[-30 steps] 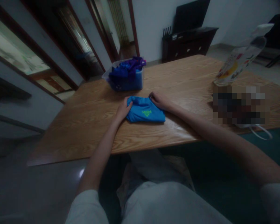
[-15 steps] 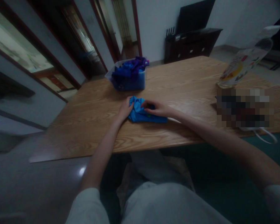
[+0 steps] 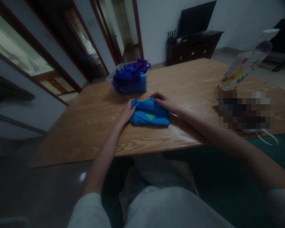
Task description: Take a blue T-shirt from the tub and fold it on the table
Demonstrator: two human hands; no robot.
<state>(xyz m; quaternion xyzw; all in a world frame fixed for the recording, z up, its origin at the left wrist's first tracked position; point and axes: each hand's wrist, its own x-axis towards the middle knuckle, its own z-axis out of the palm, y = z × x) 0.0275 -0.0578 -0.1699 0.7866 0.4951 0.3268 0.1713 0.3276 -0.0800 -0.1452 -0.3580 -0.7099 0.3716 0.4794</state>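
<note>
A folded bright blue garment (image 3: 149,113) with a small green logo lies on the wooden table (image 3: 90,126) in front of me. My left hand (image 3: 127,111) grips its left end, where the cloth bunches up. My right hand (image 3: 163,101) pinches the far upper edge of the same garment, fingers curled on the fabric. Both forearms reach in from below.
A clear plastic tub (image 3: 130,79) heaped with blue and purple clothes stands just beyond the garment. A plastic bottle (image 3: 244,65) with a colourful label stands at the right, beside a blurred patch (image 3: 245,109). A dark cabinet (image 3: 192,44) is behind the table.
The right hand moved in over the garment's middle and has now drawn back to its far edge. The cloth, crumpled at the left end half a second ago, is spread out again with the logo showing.
</note>
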